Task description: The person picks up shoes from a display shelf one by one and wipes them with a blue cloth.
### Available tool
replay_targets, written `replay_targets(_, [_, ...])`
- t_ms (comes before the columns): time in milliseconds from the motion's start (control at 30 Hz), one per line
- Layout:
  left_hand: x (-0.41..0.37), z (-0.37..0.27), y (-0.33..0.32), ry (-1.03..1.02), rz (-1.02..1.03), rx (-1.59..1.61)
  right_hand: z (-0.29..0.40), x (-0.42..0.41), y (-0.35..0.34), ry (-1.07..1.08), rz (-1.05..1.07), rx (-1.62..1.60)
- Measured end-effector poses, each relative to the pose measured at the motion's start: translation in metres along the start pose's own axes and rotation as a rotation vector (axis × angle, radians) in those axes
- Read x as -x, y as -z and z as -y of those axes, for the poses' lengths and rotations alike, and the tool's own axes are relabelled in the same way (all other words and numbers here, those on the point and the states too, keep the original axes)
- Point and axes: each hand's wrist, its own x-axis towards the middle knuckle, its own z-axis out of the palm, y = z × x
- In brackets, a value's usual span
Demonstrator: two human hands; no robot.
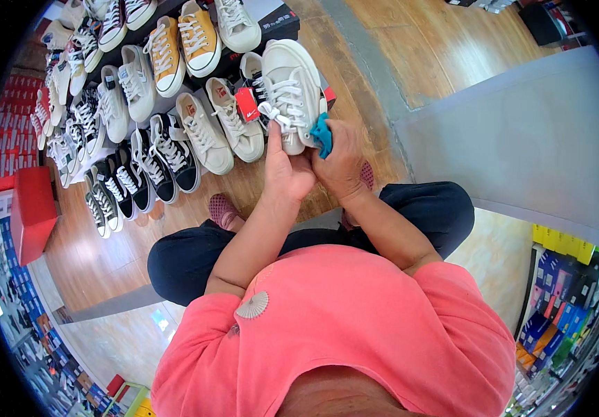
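Held up before me is a white canvas lace-up sneaker [291,88], its rubber toe pointing away. My left hand [289,169] grips it at the heel end, thumb laid along the side near the lace bow. A bright blue cloth [323,136] is pinched in my right hand [342,156] and touches the shoe's right side near the heel. The fingers under the shoe are hidden. A red tag [247,104] shows just left of the laces. Close by on the left stands a pair of cream canvas sneakers [232,120].
Rows of sneakers fill the display at the upper left, among them a yellow pair [199,39] and black-and-white ones [174,154]. A grey translucent panel [507,135] stands to the right. Shoe boxes [554,307] line the lower right. A red box-like block [33,213] is far left.
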Motion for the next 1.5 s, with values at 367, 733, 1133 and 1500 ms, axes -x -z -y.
replay_targets(367, [0.006,-0.006,0.008,-0.200,-0.017,-0.177,0.008,0.002,0.000,0.074,-0.009,-0.086])
replay_targets(733, [0.023,-0.021,0.015,-0.542,0.032,-0.656,0.018,-0.030,0.047,-0.386,0.129,-0.317])
replay_targets(1133, [0.032,-0.012,0.031,-0.558,0.125,-1.072,0.031,-0.061,0.038,0.296,0.281,-0.152])
replay_targets(1500, [0.026,-0.009,0.042,-0.725,0.240,-1.283,0.017,-0.075,0.058,0.227,0.035,-0.114])
